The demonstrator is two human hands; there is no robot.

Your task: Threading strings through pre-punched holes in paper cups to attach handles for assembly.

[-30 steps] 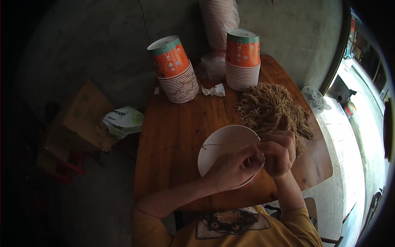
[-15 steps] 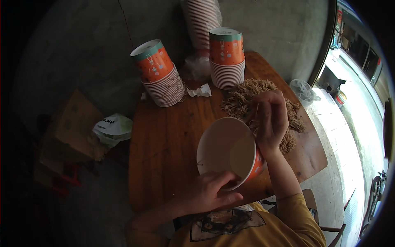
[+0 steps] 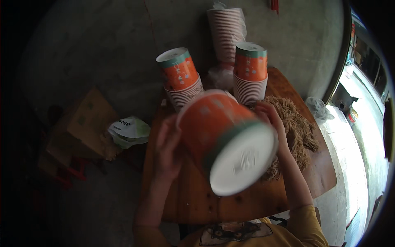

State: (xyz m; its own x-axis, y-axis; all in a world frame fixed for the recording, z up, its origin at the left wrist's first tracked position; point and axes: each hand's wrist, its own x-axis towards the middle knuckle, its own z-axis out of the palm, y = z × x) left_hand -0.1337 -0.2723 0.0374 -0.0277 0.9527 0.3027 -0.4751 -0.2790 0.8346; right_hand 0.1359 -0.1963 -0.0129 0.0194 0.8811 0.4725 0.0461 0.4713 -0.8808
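Observation:
A large orange paper bucket (image 3: 218, 127) with a green band is held up over the table, smeared by motion. It is tilted, its white base toward me and its rim pointing away. My left hand (image 3: 168, 144) lies against its left side near the rim, fingers curved around it. On the other side my right hand (image 3: 272, 117) grips it, its fingers partly hidden and blurred. A heap of brown twine strands (image 3: 298, 136) lies on the table just right of my right hand.
Two stacks of upside-down paper buckets, the left stack (image 3: 179, 72) and the right stack (image 3: 251, 66), stand at the far side of the wooden table (image 3: 189, 201). Behind is a tall white stack (image 3: 226, 35) in plastic. Cardboard boxes (image 3: 88, 121) and a plastic bag (image 3: 129, 129) are at left.
The bucket has been lifted and turned over, from its open mouth facing me to its base facing me. My left hand has moved up to its left side. The view has shifted.

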